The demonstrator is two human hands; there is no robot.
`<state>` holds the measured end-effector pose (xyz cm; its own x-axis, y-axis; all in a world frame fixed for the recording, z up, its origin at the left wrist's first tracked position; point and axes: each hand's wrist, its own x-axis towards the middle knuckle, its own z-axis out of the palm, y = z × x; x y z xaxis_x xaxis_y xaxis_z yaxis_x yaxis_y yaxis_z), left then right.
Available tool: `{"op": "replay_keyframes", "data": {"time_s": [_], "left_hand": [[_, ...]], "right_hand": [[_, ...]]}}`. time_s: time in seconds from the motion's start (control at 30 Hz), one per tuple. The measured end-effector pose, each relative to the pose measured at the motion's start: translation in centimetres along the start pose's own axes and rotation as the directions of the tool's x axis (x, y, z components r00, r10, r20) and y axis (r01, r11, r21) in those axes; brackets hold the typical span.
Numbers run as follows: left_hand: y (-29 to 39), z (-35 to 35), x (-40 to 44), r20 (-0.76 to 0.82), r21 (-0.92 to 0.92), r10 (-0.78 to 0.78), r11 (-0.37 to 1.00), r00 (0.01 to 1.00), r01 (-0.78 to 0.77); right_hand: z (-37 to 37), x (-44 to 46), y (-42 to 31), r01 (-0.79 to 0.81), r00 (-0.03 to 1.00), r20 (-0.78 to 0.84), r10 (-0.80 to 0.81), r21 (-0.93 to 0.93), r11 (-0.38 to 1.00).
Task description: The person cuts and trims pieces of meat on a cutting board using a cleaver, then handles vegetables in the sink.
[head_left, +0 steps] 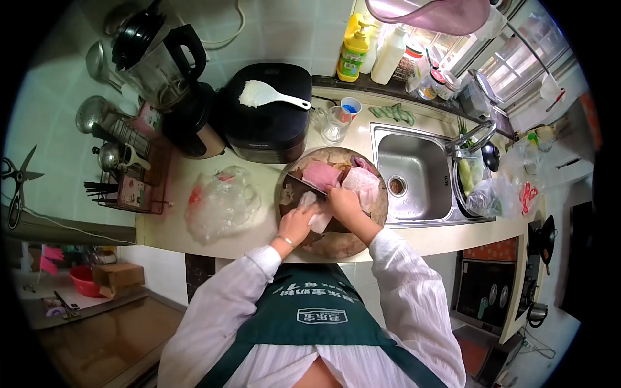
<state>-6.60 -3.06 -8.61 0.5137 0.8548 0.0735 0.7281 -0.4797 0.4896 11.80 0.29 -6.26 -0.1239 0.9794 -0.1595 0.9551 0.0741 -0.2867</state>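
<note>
A round wooden chopping board (333,246) lies on the counter in front of me. My right hand (344,204) is closed around a knife (312,185), with the blade pointing to the left and its handle end showing below my fist. My left hand (296,223) holds a soft white piece (319,220) against the board, close to the blade; whether it is paper or fat I cannot tell. Behind the knife sits a pink piece of meat (321,174). A paler pink and white piece (362,183) rests to the right of my right hand.
Left of the board is a crumpled clear plastic bag (223,200). A black rice cooker (272,132) carries a white rice paddle (268,96), beside a blender (184,116). A glass mug (334,126) stands behind the board. The steel sink (414,171) is to the right.
</note>
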Motion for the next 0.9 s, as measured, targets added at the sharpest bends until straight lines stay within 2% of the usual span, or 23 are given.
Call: {"op": "replay_keyframes", "data": {"time_s": [0.03, 0.1, 0.13, 0.17, 0.27, 0.33, 0.43, 0.5, 0.57, 0.6, 0.63, 0.67, 0.7, 0.77, 0.9], "left_hand": [[0.0, -0.2, -0.7, 0.005, 0.000, 0.004, 1.000, 1.000, -0.004], [0.2, -0.9, -2.0, -0.167, -0.208, -0.030, 0.978, 0.986, -0.006], [0.5, -1.5, -2.5, -0.197, -0.332, -0.093, 0.943, 0.976, 0.023], [0.3, -1.4, -3.2, -0.190, -0.334, -0.097, 0.942, 0.977, 0.028], [-0.8, -1.7, -4.8, -0.159, -0.447, -0.020, 0.893, 0.987, -0.054], [-1.0, -0.9, -6.0, -0.170, -0.492, -0.024, 0.868, 0.985, -0.063], [-0.3, -0.3, -7.3, -0.222, -0.555, -0.061, 0.828, 0.973, -0.075], [0.6, -0.2, -8.0, -0.232, -0.620, -0.367, 0.769, 0.901, 0.154], [-0.8, 2.0, -8.6, -0.280, -0.627, -0.375, 0.769, 0.884, 0.127], [-1.4, 2.5, -8.8, -0.007, -0.963, -0.553, 0.227, 0.833, 0.143], [-1.8, 2.9, -9.2, 0.320, -0.908, -0.527, -0.407, 0.787, 0.096], [-1.6, 3.8, -9.4, 0.419, -0.818, -0.586, -0.575, 0.694, 0.009], [-1.2, 4.1, -9.1, 0.421, -0.818, -0.584, -0.576, 0.693, 0.012], [-1.0, 4.8, -7.9, 0.500, -0.850, -0.686, -0.505, 0.529, 0.148], [-0.7, 5.6, -6.3, 0.572, -0.816, -0.654, -0.516, 0.496, 0.261]], "right_hand": [[-0.5, -0.4, -0.2, -0.038, 0.999, 0.021, 0.037, 0.027, 0.999], [-0.9, -2.1, 1.0, -0.080, 0.997, -0.014, 0.081, 0.097, 0.992], [-1.6, -2.9, 1.8, -0.109, 0.992, -0.048, 0.118, 0.161, 0.981], [-2.4, -3.9, 2.5, -0.114, 0.990, -0.051, 0.131, 0.244, 0.963], [-3.0, -5.7, 4.4, -0.092, 0.989, -0.093, 0.115, 0.224, 0.970], [-3.1, -6.7, 4.5, -0.063, 0.984, -0.144, 0.105, 0.269, 0.961], [-3.6, -8.2, 2.8, -0.041, 0.986, -0.137, 0.096, 0.360, 0.932], [-3.5, -9.4, 1.2, -0.070, 0.984, -0.124, 0.126, 0.381, 0.922], [-3.2, -10.4, -0.3, 0.004, 0.985, -0.162, 0.064, 0.387, 0.922], [-2.9, -10.9, -1.0, -0.014, 0.988, -0.139, 0.066, 0.343, 0.939], [-2.8, -11.3, -1.6, -0.016, 0.988, -0.138, 0.067, 0.344, 0.939], [-2.7, -11.6, -2.3, -0.013, 0.990, -0.127, 0.057, 0.328, 0.945], [-2.6, -11.9, -2.8, -0.010, 0.992, -0.115, 0.048, 0.312, 0.950], [-1.7, -12.2, -3.0, -0.014, 0.992, -0.113, 0.048, 0.289, 0.957], [-1.2, -13.0, -3.7, -0.028, 0.988, -0.137, 0.068, 0.271, 0.962]]}}
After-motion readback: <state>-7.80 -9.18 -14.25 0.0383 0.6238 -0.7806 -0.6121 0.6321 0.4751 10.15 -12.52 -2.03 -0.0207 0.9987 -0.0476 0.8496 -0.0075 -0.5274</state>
